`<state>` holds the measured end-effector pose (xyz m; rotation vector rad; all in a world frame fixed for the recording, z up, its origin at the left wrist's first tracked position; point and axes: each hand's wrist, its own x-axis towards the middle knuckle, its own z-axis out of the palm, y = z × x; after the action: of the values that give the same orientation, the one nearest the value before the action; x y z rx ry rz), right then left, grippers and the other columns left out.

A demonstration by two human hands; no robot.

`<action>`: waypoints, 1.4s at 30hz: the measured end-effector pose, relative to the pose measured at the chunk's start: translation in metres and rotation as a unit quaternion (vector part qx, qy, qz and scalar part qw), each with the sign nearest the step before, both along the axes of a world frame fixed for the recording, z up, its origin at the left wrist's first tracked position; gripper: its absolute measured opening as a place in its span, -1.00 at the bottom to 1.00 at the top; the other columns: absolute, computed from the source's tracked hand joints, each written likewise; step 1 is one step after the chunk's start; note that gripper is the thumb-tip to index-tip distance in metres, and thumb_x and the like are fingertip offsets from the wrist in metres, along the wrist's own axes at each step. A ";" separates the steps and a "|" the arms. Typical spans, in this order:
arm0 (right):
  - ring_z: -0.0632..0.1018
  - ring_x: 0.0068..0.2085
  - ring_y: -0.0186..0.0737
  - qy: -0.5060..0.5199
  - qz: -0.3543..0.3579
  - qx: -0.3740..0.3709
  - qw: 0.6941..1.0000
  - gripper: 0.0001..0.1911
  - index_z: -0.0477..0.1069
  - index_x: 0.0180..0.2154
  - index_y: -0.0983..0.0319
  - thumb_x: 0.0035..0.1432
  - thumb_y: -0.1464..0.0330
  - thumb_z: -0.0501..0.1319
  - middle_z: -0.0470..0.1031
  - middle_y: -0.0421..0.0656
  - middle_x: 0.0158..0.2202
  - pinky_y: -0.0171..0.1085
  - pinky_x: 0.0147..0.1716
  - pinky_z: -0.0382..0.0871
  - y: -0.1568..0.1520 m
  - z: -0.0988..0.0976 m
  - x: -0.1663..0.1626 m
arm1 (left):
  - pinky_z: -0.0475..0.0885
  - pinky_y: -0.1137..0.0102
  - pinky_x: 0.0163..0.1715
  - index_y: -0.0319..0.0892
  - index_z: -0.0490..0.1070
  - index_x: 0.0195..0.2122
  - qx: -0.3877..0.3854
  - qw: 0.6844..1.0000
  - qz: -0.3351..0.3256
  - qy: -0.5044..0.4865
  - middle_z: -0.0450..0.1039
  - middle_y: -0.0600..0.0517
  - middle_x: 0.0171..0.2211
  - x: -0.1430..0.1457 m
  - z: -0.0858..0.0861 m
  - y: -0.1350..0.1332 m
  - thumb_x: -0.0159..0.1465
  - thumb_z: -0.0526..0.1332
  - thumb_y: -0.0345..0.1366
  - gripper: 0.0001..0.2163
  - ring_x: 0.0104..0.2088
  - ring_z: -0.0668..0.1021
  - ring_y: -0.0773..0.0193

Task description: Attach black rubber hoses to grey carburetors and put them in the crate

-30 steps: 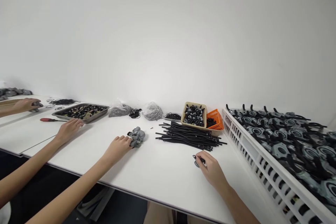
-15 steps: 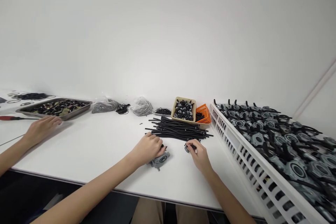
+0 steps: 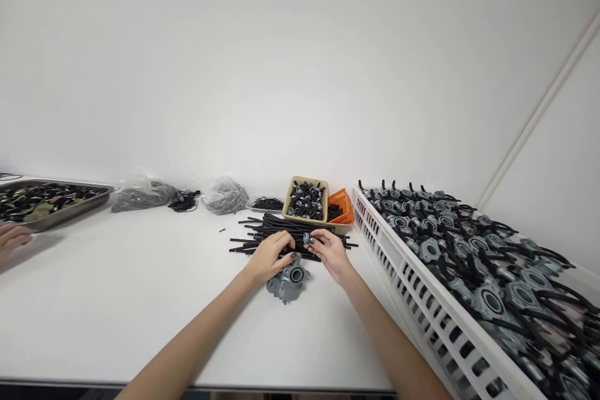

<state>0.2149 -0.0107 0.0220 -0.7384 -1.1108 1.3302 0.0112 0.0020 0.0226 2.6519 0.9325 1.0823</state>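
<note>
A grey metal carburetor (image 3: 285,287) sits on the white table in front of me, its round bore facing me. My left hand (image 3: 269,257) is closed on its upper left side, the thumb at its top. Just to the right, my right hand (image 3: 330,254) pinches a small round grey cap (image 3: 307,238) with a black part on it, between thumb and fingers. The cap is held above the carburetor, close to my left fingertips and apart from the body. A pile of black rubber hoses (image 3: 262,231) lies behind both hands.
A white crate (image 3: 422,284) full of carburetors stands at right. At the back are a cream basket (image 3: 289,217) of caps, an orange basket (image 3: 347,209), plastic bags (image 3: 225,195) and a metal tray (image 3: 70,212) of parts. Another person's hand (image 3: 13,240) rests at the left edge.
My right hand has moved left and up with the cap, close to my left hand. The carburetor is turned more upright. The view has swung right, so the other person's hand sits further left.
</note>
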 end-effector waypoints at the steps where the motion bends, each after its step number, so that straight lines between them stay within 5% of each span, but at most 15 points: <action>1: 0.61 -0.33 -0.26 0.008 0.022 -0.009 1.000 -0.65 0.50 -0.35 0.22 -0.23 0.28 0.52 0.54 -0.21 -0.35 -0.25 -0.19 0.49 0.004 0.000 0.000 | 0.35 0.31 -0.19 -0.16 0.36 -0.20 -0.043 0.998 -0.024 -0.027 0.46 -0.05 -0.24 0.000 -0.004 0.000 0.36 -0.07 -0.13 -0.71 -0.23 0.47 0.16; 5: 0.59 -0.36 -0.30 0.015 0.072 -0.031 0.997 -0.66 0.55 -0.37 0.23 -0.28 0.33 0.53 0.58 -0.21 -0.39 -0.28 -0.21 0.47 0.014 -0.008 -0.001 | 0.37 0.33 -0.12 -0.13 0.33 -0.02 -0.171 0.980 -0.083 -0.062 0.49 -0.01 -0.12 0.001 -0.015 -0.006 0.29 0.09 -0.14 -0.71 -0.14 0.51 0.16; 12: 0.55 -0.42 -0.33 0.008 0.028 -0.048 0.998 -0.66 0.58 -0.37 0.23 -0.29 0.31 0.53 0.58 -0.20 -0.43 -0.29 -0.28 0.43 0.022 -0.026 0.008 | 0.39 0.32 -0.24 -0.10 0.14 0.13 -0.227 0.972 0.017 -0.060 0.53 0.00 -0.18 0.008 -0.016 -0.014 0.11 0.30 -0.13 -0.42 -0.26 0.55 0.15; 16: 0.57 -0.37 -0.28 0.018 -0.007 -0.042 0.999 -0.63 0.54 -0.31 0.21 -0.24 0.30 0.51 0.57 -0.23 -0.41 -0.25 -0.26 0.47 0.018 -0.027 0.009 | 0.34 0.33 -0.36 -0.12 0.35 -0.12 -0.216 0.971 0.105 -0.001 0.53 0.01 -0.36 0.006 -0.015 -0.016 0.12 0.26 0.06 -0.57 -0.36 0.54 0.12; 20: 0.63 -0.34 -0.21 0.031 -0.028 -0.046 0.998 -0.59 0.48 -0.26 0.21 -0.19 0.28 0.50 0.56 -0.23 -0.37 -0.18 -0.23 0.52 0.009 -0.025 0.006 | 0.30 0.36 -0.43 -0.14 0.37 -0.36 -0.226 0.969 0.102 0.009 0.49 0.04 -0.44 0.007 -0.014 -0.018 0.17 0.17 0.12 -0.62 -0.43 0.50 0.17; 27: 0.63 -0.40 -0.25 0.028 -0.022 -0.046 0.998 -0.55 0.46 -0.24 0.20 -0.20 0.23 0.50 0.57 -0.25 -0.37 -0.28 -0.36 0.55 0.007 -0.027 0.003 | 0.34 0.36 -0.31 -0.10 0.40 -0.09 -0.173 0.983 0.048 0.023 0.53 0.06 -0.29 0.012 -0.005 -0.026 0.14 0.25 -0.11 -0.66 -0.31 0.53 0.17; 32: 0.58 -0.41 -0.32 0.023 0.010 -0.024 0.999 -0.56 0.48 -0.22 0.19 -0.19 0.25 0.50 0.56 -0.24 -0.38 -0.35 -0.43 0.53 0.004 -0.024 0.000 | 0.38 0.35 -0.23 -0.13 0.37 -0.12 -0.112 0.994 -0.009 -0.003 0.48 0.01 -0.22 0.013 -0.003 -0.034 0.08 0.30 -0.12 -0.63 -0.23 0.53 0.15; 42: 0.62 -0.29 -0.27 0.022 0.082 -0.016 0.996 -0.56 0.46 -0.16 0.18 -0.12 0.31 0.48 0.64 -0.17 -0.29 -0.29 -0.23 0.50 -0.005 -0.021 -0.004 | 0.46 0.24 -0.17 -0.08 0.17 0.05 -0.190 0.979 0.015 -0.072 0.42 -0.06 -0.01 0.013 -0.012 -0.029 -0.07 0.42 -0.08 -0.31 -0.15 0.54 0.08</action>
<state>0.2114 -0.0152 0.0008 -0.6492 -1.1359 1.4982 0.0244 -0.0275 0.0105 2.2297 1.0324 0.9725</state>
